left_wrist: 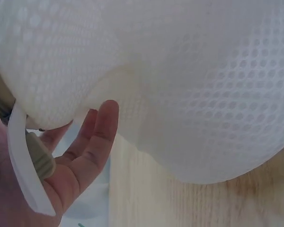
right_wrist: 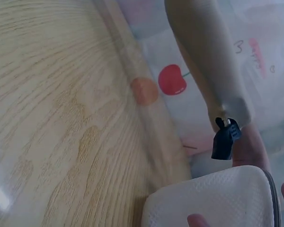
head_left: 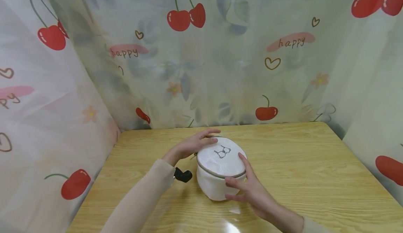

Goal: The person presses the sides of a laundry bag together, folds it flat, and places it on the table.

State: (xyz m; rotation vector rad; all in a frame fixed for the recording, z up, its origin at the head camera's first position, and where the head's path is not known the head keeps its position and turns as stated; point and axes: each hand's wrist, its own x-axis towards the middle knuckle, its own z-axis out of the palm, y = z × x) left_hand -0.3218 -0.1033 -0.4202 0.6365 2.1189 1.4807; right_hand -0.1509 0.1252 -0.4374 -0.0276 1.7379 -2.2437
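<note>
A round white bag [head_left: 210, 184] stands in the middle of the wood surface [head_left: 308, 177], with its lid [head_left: 217, 163] on top and a grey zip [head_left: 208, 170] around the edge. The left hand [head_left: 192, 145] is spread loosely at its far left side, and the right hand [head_left: 254, 192] is wide at the near right, fingers touching the bag.
</note>
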